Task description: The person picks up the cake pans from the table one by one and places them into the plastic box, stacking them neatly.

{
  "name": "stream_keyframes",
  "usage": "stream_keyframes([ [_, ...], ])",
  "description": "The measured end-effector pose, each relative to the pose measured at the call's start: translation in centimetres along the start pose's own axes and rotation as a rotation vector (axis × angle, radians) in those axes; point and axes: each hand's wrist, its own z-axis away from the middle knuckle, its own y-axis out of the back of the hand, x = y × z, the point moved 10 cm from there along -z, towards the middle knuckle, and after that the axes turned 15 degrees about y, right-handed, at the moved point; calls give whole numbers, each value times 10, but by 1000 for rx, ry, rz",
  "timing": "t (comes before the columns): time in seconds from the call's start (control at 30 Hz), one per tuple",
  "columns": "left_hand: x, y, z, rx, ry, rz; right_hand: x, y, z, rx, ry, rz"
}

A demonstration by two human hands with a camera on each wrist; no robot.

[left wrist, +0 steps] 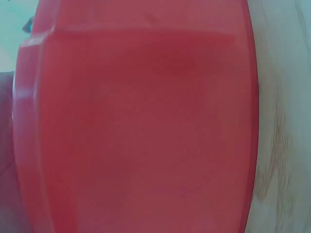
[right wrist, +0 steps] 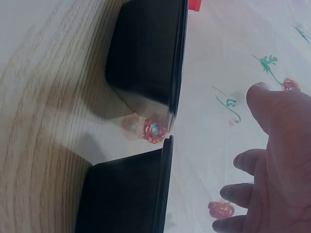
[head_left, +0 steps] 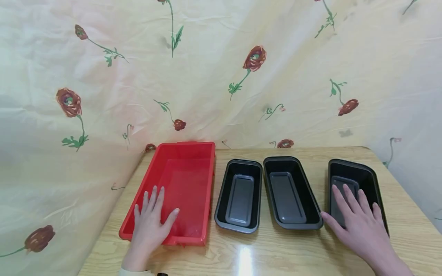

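My left hand (head_left: 150,226), fingers spread and straight, hovers over the near left part of a shallow red plastic tray (head_left: 190,184). The left wrist view is filled by the tray's red side (left wrist: 146,121), with a bit of the hand at its left edge. On the right, my right hand (head_left: 360,228) reaches with spread fingers over a black loaf pan (head_left: 367,178), covering its near part. Its thumb tip overlaps the near right corner of the middle loaf pan (head_left: 288,197) in the head view. In the right wrist view the fingers (right wrist: 238,195) hold nothing.
A third, smaller black loaf pan (head_left: 240,199) stands between the tray and the middle pan. Everything sits on a light wooden table (head_left: 276,253). A flower-patterned cloth (head_left: 207,84) hangs behind the table and along its sides.
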Motion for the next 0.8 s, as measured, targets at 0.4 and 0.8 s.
stream_keyframes([
  [0.4, -45, 20, 0, 0, 89, 42, -3, -7, 0, 8, 18, -29],
  [0.8, -77, 26, -3, 58, 109, 131, -17, -4, -6, 93, 87, -60],
])
